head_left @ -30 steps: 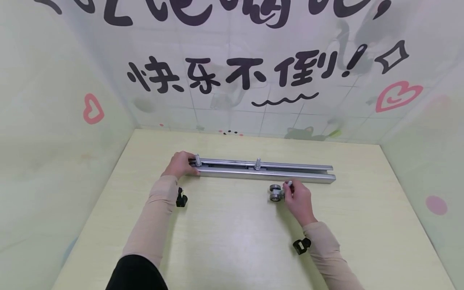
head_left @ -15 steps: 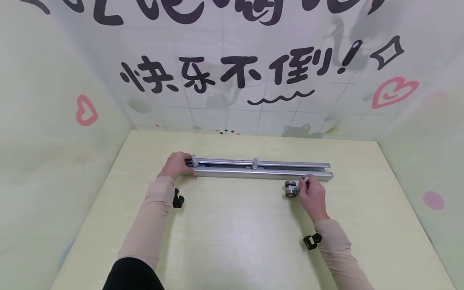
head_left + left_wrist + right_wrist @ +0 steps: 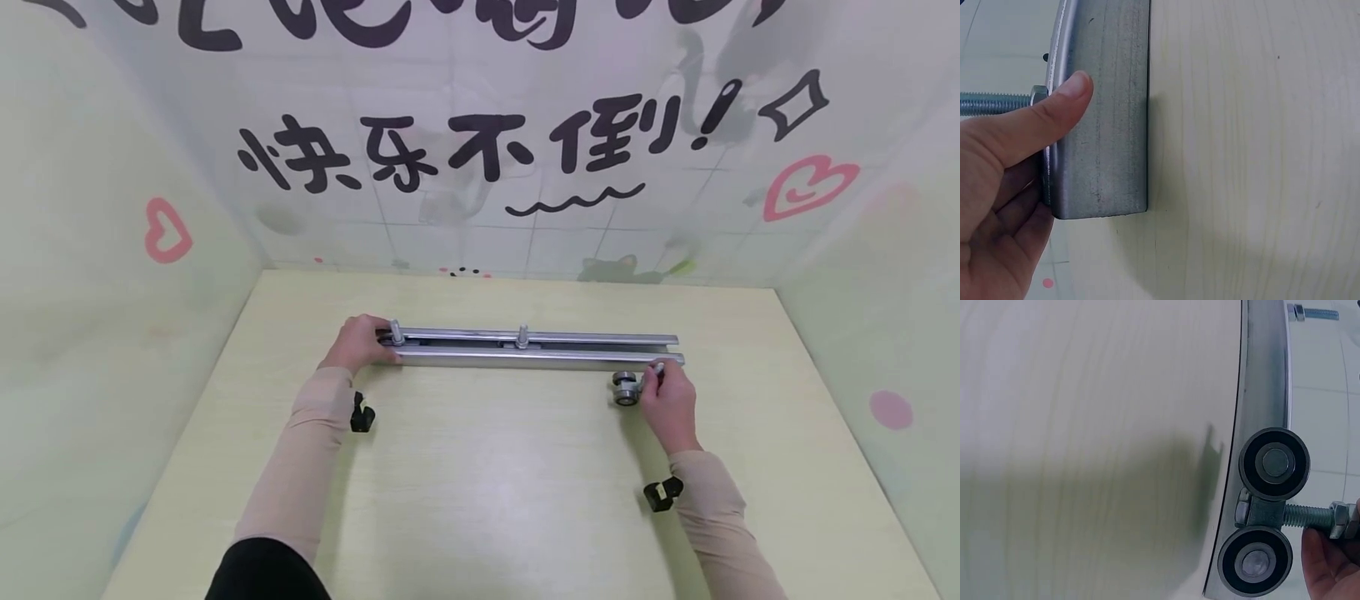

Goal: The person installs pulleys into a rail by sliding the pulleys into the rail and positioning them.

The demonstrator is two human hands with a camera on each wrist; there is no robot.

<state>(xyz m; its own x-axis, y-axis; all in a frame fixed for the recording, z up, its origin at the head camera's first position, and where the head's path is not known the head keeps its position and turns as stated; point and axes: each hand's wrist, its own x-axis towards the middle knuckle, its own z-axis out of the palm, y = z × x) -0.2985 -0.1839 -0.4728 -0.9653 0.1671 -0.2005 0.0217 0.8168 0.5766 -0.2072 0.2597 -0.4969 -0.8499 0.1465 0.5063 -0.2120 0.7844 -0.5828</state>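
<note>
A silvery metal track rail (image 3: 465, 362) lies across the table, its slot facing up. My left hand (image 3: 356, 342) grips its left end, thumb on the near side (image 3: 1100, 125). Beside that hand a threaded bolt (image 3: 396, 332) stands up from the slot; a second bolt (image 3: 522, 336) stands near mid-rail. My right hand (image 3: 670, 405) pinches the threaded stem (image 3: 1307, 516) of a roller trolley (image 3: 626, 389) by its nuts. The trolley is in front of the rail's right end, its wheels (image 3: 1274, 462) outside the slot. Whether it touches the rail, I cannot tell.
The pale wood-grain table (image 3: 480, 483) meets a printed back wall (image 3: 450, 242) just behind the rail. Side walls (image 3: 97, 333) stand left and right. A black camera mount sits on each wrist, the left mount (image 3: 362, 413) and the right mount (image 3: 662, 495).
My right hand has carried the roller trolley rightward along the front of the rail to its right end. The left hand keeps its grip on the rail; the head view has shifted slightly.
</note>
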